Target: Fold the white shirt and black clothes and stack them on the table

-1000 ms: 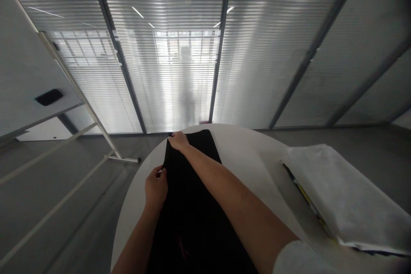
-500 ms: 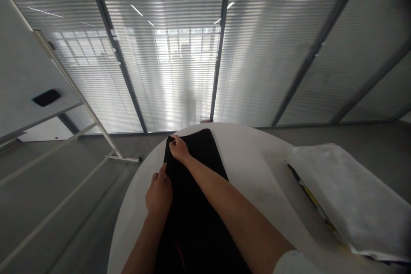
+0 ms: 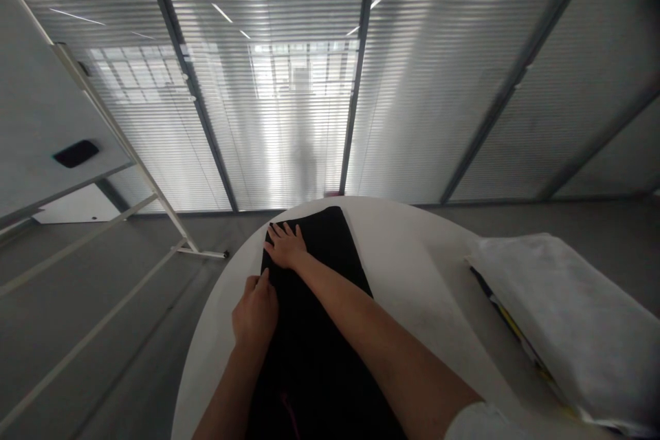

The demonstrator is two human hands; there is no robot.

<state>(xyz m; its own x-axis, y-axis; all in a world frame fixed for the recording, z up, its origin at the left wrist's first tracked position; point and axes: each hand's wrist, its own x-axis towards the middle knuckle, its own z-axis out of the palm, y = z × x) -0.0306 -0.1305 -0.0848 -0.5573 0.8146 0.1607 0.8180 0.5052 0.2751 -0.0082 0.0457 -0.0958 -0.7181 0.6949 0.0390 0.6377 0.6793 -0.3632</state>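
Observation:
A long black cloth (image 3: 320, 330) lies lengthwise on a round white table (image 3: 407, 275), stretching from the near edge to the far edge. My right hand (image 3: 285, 245) rests flat on the cloth's far left corner, fingers spread. My left hand (image 3: 254, 313) lies on the cloth's left edge nearer to me, fingers extended and pressed on the fabric. Neither hand holds anything.
A folded white cloth (image 3: 562, 316) lies at the table's right over something with a dark and yellow edge. A whiteboard on a stand (image 3: 56, 124) stands on the left. Glass walls with blinds (image 3: 309, 82) are behind the table; grey floor lies around it.
My right hand has let go of its pinch on the far corner and spread flat on the cloth. My left hand has opened from a pinch and now lies on the left edge.

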